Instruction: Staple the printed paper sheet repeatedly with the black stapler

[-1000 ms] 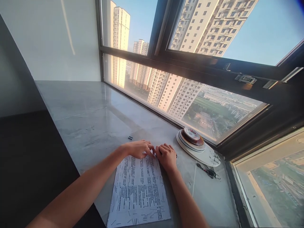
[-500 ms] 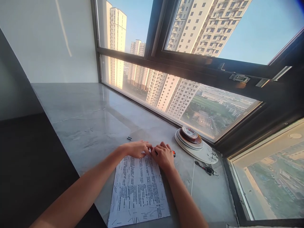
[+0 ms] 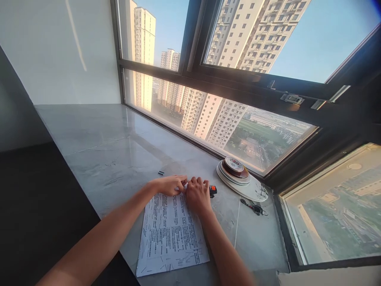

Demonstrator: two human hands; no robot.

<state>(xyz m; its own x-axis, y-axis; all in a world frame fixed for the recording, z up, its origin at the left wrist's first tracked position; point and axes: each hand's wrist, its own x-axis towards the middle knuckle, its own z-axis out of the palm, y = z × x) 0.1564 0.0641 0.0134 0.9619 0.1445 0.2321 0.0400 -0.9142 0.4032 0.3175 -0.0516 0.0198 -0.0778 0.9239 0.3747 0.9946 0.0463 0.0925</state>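
A printed sheet of paper (image 3: pixel 172 238) lies on the grey counter, with short dark marks or slivers across it; I cannot tell which. At its far edge, my left hand (image 3: pixel 172 185) has its fingers bent and closed on the paper. Close beside it my right hand (image 3: pixel 199 195) rests at the paper's far right corner, fingers curled; what lies under them is hidden. Just right of that hand is a black and orange stapler (image 3: pixel 213 190), partly covered by the hand. Short dark strips (image 3: pixel 161 172) resembling staples lie beyond my left hand.
A stack of plates (image 3: pixel 233 171) sits on a white oval board (image 3: pixel 256 192) by the window. A black corded item (image 3: pixel 256 209) lies in front of it. The window frame (image 3: pixel 220 91) bounds the counter (image 3: pixel 98 131) behind; a dark drop-off runs along its left edge.
My right hand has shifted slightly left, and more of the orange and black stapler shows beside it. Both hands stay at the paper's far edge. The whole view has shifted a little.
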